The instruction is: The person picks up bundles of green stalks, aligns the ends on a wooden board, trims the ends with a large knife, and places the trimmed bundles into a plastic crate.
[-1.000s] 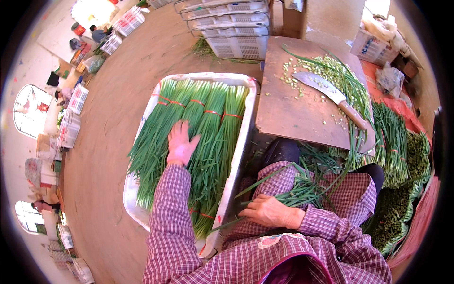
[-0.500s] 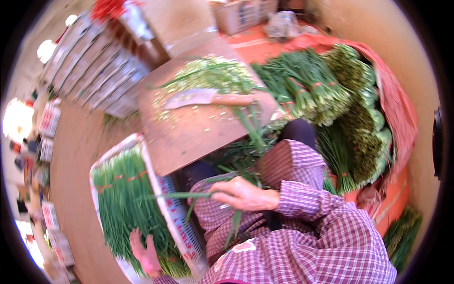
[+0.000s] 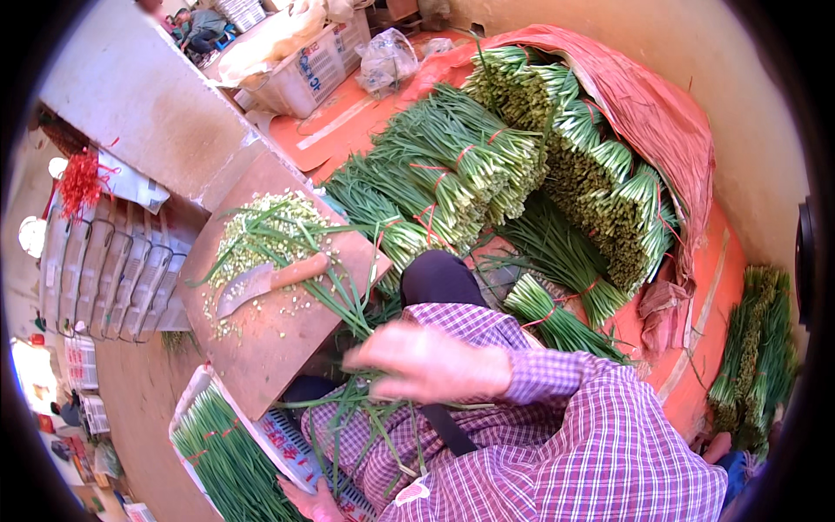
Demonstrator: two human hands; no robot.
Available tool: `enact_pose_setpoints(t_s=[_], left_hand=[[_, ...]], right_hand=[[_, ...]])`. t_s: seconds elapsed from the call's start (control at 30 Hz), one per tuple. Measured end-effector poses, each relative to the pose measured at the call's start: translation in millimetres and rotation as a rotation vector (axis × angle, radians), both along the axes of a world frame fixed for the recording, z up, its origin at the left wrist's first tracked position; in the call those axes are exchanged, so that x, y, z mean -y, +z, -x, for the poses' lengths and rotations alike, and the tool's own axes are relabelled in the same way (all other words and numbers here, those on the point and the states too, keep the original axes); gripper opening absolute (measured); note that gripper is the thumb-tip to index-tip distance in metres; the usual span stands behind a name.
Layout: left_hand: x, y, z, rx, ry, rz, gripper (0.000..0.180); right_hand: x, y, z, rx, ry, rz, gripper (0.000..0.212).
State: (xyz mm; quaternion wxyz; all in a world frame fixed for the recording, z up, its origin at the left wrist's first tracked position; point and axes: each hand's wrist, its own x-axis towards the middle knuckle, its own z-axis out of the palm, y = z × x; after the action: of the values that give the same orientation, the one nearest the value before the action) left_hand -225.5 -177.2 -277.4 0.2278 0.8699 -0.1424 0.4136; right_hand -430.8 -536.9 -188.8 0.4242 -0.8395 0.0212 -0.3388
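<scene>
My right hand [image 3: 435,358], smeared by motion, passes over my lap above loose green leaves [image 3: 370,409]; whether its fingers hold anything is not clear. At the lower left, my left hand [image 3: 315,503] lies with fingers stretched at the inner side of a white plastic crate [image 3: 283,444], beside long garlic chives [image 3: 230,461] tied with red bands. Before me, a brown board [image 3: 261,352] carries chopped pale stem ends [image 3: 274,222], some green leaves and a knife with a wooden handle [image 3: 300,271]. Nothing touches the knife but the board and scraps.
Banded chive bundles [image 3: 452,165] are heaped on an orange sheet [image 3: 696,374] to my right, partly under a red cover [image 3: 644,96]. Stacked crates [image 3: 113,278] stand left. Another person [image 3: 204,30] sits far off; a partial hand [image 3: 718,448] shows at lower right.
My view has swung to the right, so the board and crate sit farther left. My right hand, which held a green leaf over the crate side, has moved away from the crate.
</scene>
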Motion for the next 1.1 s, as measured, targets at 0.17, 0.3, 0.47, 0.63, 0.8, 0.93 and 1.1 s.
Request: enact_pose_setpoints(t_s=[0.17,0.3,0.47,0.63,0.8,0.93,1.1], left_hand=[[1.9,4.0,10.3,-0.680,-0.145,-0.228,0.046],[21.7,42.7,36.0,-1.071,-0.002,-0.125,0.053],[35.5,47.1,39.6,-1.097,0.065,-0.086,0.062],[13.0,33.2,32.9,-1.111,-0.090,0.114,0.065],[5.5,23.3,29.5,-1.077,-0.184,0.222,0.067],[24.8,43.6,30.0,-1.100,-0.077,0.202,0.065],[15.9,40.1,26.4,-1.144,-0.016,0.063,0.064]], right_hand=[[138.1,-52.1,16.2,-0.139,-0.542,-0.195,0.043],[208.9,-160.0,-32.8,-0.697,-0.601,-0.164,0.082],[217.3,-208.1,-112.8,-1.003,-0.566,-0.224,0.119],[201.1,-246.9,-137.2,-1.250,-0.680,0.033,0.113],[235.9,-233.5,-116.5,-1.108,-0.410,-0.294,0.112],[297.2,-209.3,-86.7,-0.790,-0.203,-0.718,0.102],[335.2,-107.1,-67.4,-0.283,-0.014,-1.754,0.046]])
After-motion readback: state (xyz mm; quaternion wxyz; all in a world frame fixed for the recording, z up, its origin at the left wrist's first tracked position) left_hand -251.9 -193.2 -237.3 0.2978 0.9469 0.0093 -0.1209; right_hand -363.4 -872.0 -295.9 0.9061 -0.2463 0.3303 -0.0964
